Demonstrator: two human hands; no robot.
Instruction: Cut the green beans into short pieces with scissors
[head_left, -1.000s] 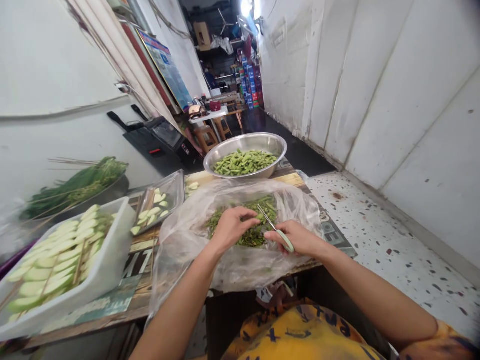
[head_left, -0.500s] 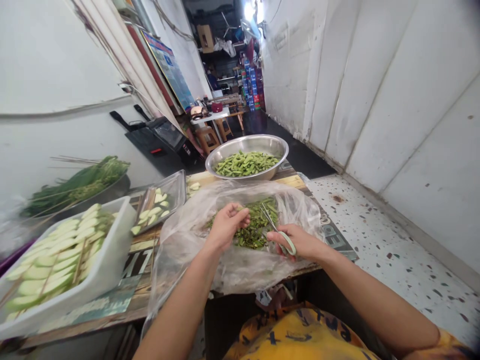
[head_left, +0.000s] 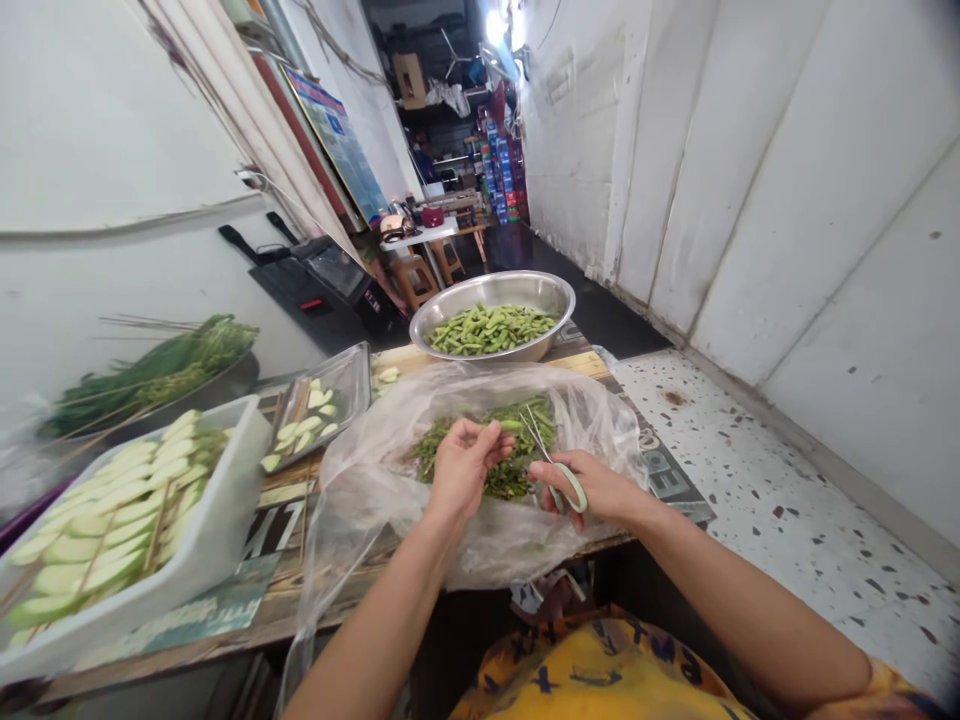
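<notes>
My left hand (head_left: 466,462) pinches a green pod (head_left: 495,427) between thumb and fingers, over an open clear plastic bag (head_left: 390,430). Scissors (head_left: 571,486) with pale green handles are gripped in my right hand (head_left: 589,484), their blades slightly apart and pointing up and away, just right of the pod. Inside the bag, under both hands, lie green pods and trimmings (head_left: 517,475). Behind the bag stands a steel bowl (head_left: 551,290) filled with green pods (head_left: 487,330).
A white tub (head_left: 244,450) of skewered pale green slices is at the left. Beyond it are a metal tray (head_left: 360,375) with cut pieces and a dark bowl (head_left: 225,372) of leafy greens. The wooden table's (head_left: 281,590) front edge is near my body.
My left hand has moved right, closer to the scissors, and a pod now shows in its fingers. The right hand with the scissors has shifted slightly left.
</notes>
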